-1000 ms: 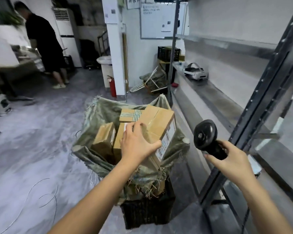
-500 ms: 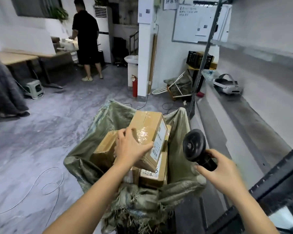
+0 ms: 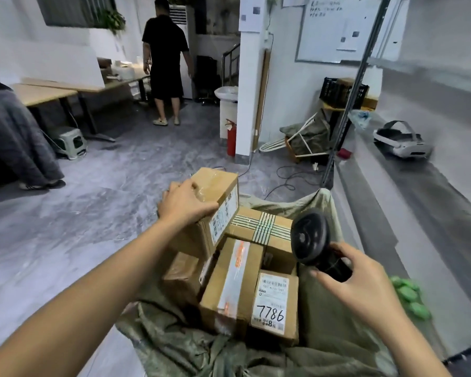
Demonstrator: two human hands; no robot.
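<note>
My left hand (image 3: 185, 204) grips the top of a brown cardboard parcel (image 3: 218, 197) with a white label on its side and holds it up above the others. Several more taped parcels lie below in an open green woven sack (image 3: 321, 317), one marked 7786 (image 3: 275, 303) and one bound with striped tape (image 3: 261, 227). A black handheld barcode scanner (image 3: 310, 238) is held in my right hand (image 3: 362, 284), to the right of the parcels, its round head facing them.
A grey metal shelf (image 3: 419, 186) runs along the right with a white headset (image 3: 400, 142) on it; its upright post (image 3: 346, 115) stands just behind the sack. A person (image 3: 165, 58) stands at the back by wooden tables (image 3: 46, 92). Cables (image 3: 286, 183) lie on the floor.
My left hand has lifted the labelled parcel up out of the sack. The camera has come closer and tilted down over the sack, and the parcels underneath have come into sight.
</note>
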